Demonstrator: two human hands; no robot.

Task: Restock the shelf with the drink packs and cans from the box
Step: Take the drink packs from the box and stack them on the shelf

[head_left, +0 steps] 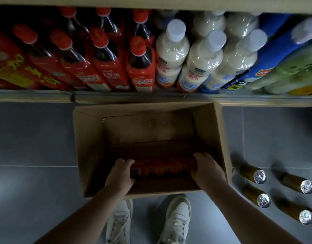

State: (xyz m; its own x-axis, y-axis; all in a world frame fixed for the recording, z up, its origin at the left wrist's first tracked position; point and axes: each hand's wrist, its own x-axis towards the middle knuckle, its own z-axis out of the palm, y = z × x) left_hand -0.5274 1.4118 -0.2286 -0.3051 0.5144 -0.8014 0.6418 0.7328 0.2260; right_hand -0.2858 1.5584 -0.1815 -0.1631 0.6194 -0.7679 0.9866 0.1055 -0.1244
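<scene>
- Both hands down inside the cardboard box [92,147], one at each end of a red drink pack [163,169] lying lengthwise near the box's near wall.
- Left hand [121,174] cupped round the left end, fingers [124,162] curled over the top edge and pressing on the pack.
- Right hand [207,170] flat against the right end, fingers [201,155] close together, wrapped over the far corner.
- Step in hand, by the look of it: lifting the pack clear of the box.
- Best done with equal squeeze from both ends, straight up past the box walls, pack kept level; wrap may be slick, so thumbs underneath if possible.
- Box interior dim; rest of the bottom looks bare, hard to tell for sure.
- Shelf [151,97] directly beyond the box, front edge close to the far flap.
- Shelf stock: red-capped bottles [106,55] left, white milky bottles [171,55] centre, blue and green packs right. Tightly filled; open slot not visible from here.
- Four cans [259,176] standing on the floor just right of the box, not yet shelved.
- Grey tiled floor [34,138], low light, white shoes [176,219] at the box's near side.
</scene>
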